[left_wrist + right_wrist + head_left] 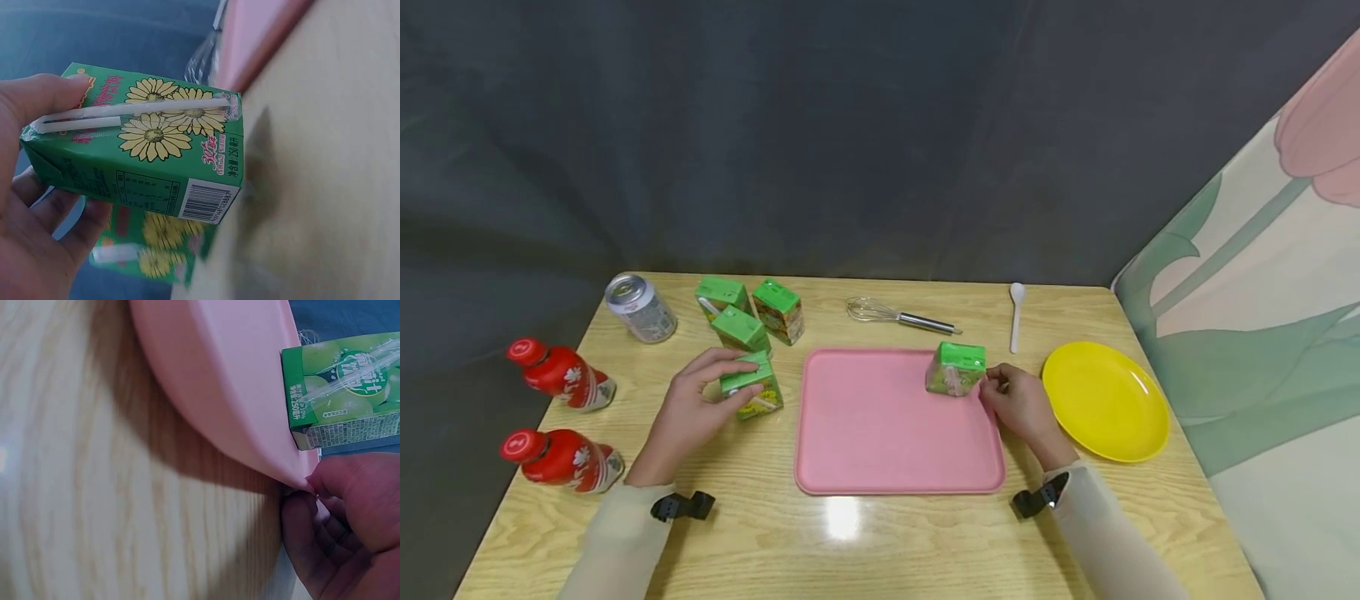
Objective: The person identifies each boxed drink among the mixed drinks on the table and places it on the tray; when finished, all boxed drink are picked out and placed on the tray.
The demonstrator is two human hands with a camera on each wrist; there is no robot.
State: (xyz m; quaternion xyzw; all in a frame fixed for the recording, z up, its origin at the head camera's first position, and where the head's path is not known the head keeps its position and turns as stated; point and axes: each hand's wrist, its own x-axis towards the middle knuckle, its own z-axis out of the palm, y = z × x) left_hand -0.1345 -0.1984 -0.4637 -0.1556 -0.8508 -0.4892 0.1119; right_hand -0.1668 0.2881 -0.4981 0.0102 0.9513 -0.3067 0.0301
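My left hand (696, 402) grips a green drink carton (144, 131) printed with yellow flowers, thumb on one side and fingers on the other. A white straw is stuck along its face. Just beyond it stands another green carton (741, 329), partly behind the held one in the left wrist view. On the right, my right hand (1017, 402) pinches the right rim of the pink tray (206, 394) between thumb and finger. A grape-printed green juice carton (350, 387) stands upright on the tray, near its back right corner and close to that hand.
Two more cartons (722, 293) (779, 310) stand at the back left, beside a silver can (642, 308). Two red bottles (567, 377) (567, 460) are at the left edge. Behind the tray lie a whisk (902, 317) and white spoon (1016, 317); a yellow plate (1105, 402) sits right.
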